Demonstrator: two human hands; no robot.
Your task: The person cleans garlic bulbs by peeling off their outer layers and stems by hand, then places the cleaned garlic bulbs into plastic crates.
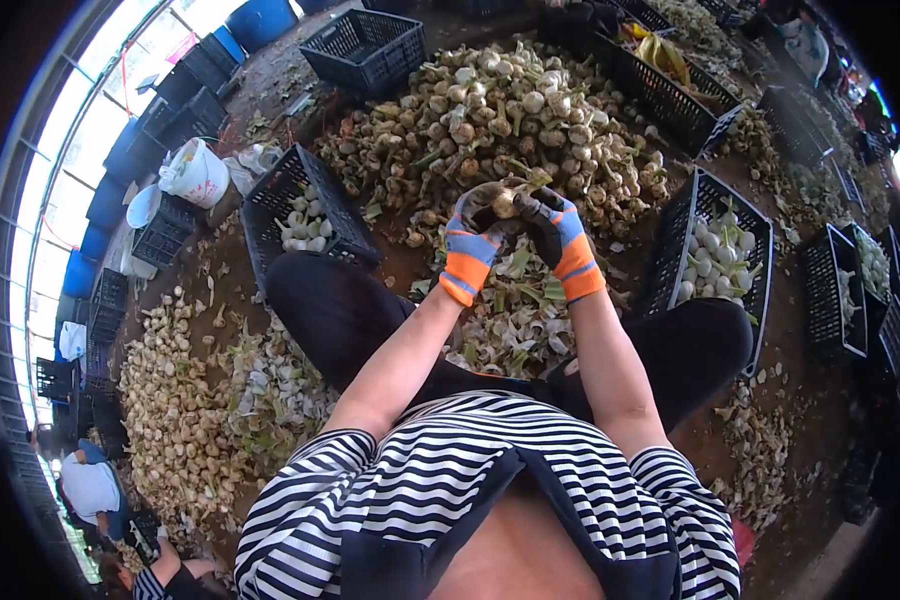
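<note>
In front of me I hold a garlic bulb (505, 205) with a short cut stem between both gloved hands. My left hand (477, 228) curls its fingers around the bulb's left side. On its right side, the fingers of my right hand (555, 228) are closed against the bulb and stem. Both gloves are dark on the fingers, with blue and orange cuffs. Beyond the hands rises a large heap of unpeeled garlic (510, 110). Loose husks and leaves (515, 330) lie below them, between my legs.
A black crate (355, 235) with white bulbs stands at my left, another crate (760, 290) at my right. A second garlic pile (170, 400) covers the left floor. A white bucket (198, 172) and stacked crates stand behind. Other people (92, 488) are at lower left.
</note>
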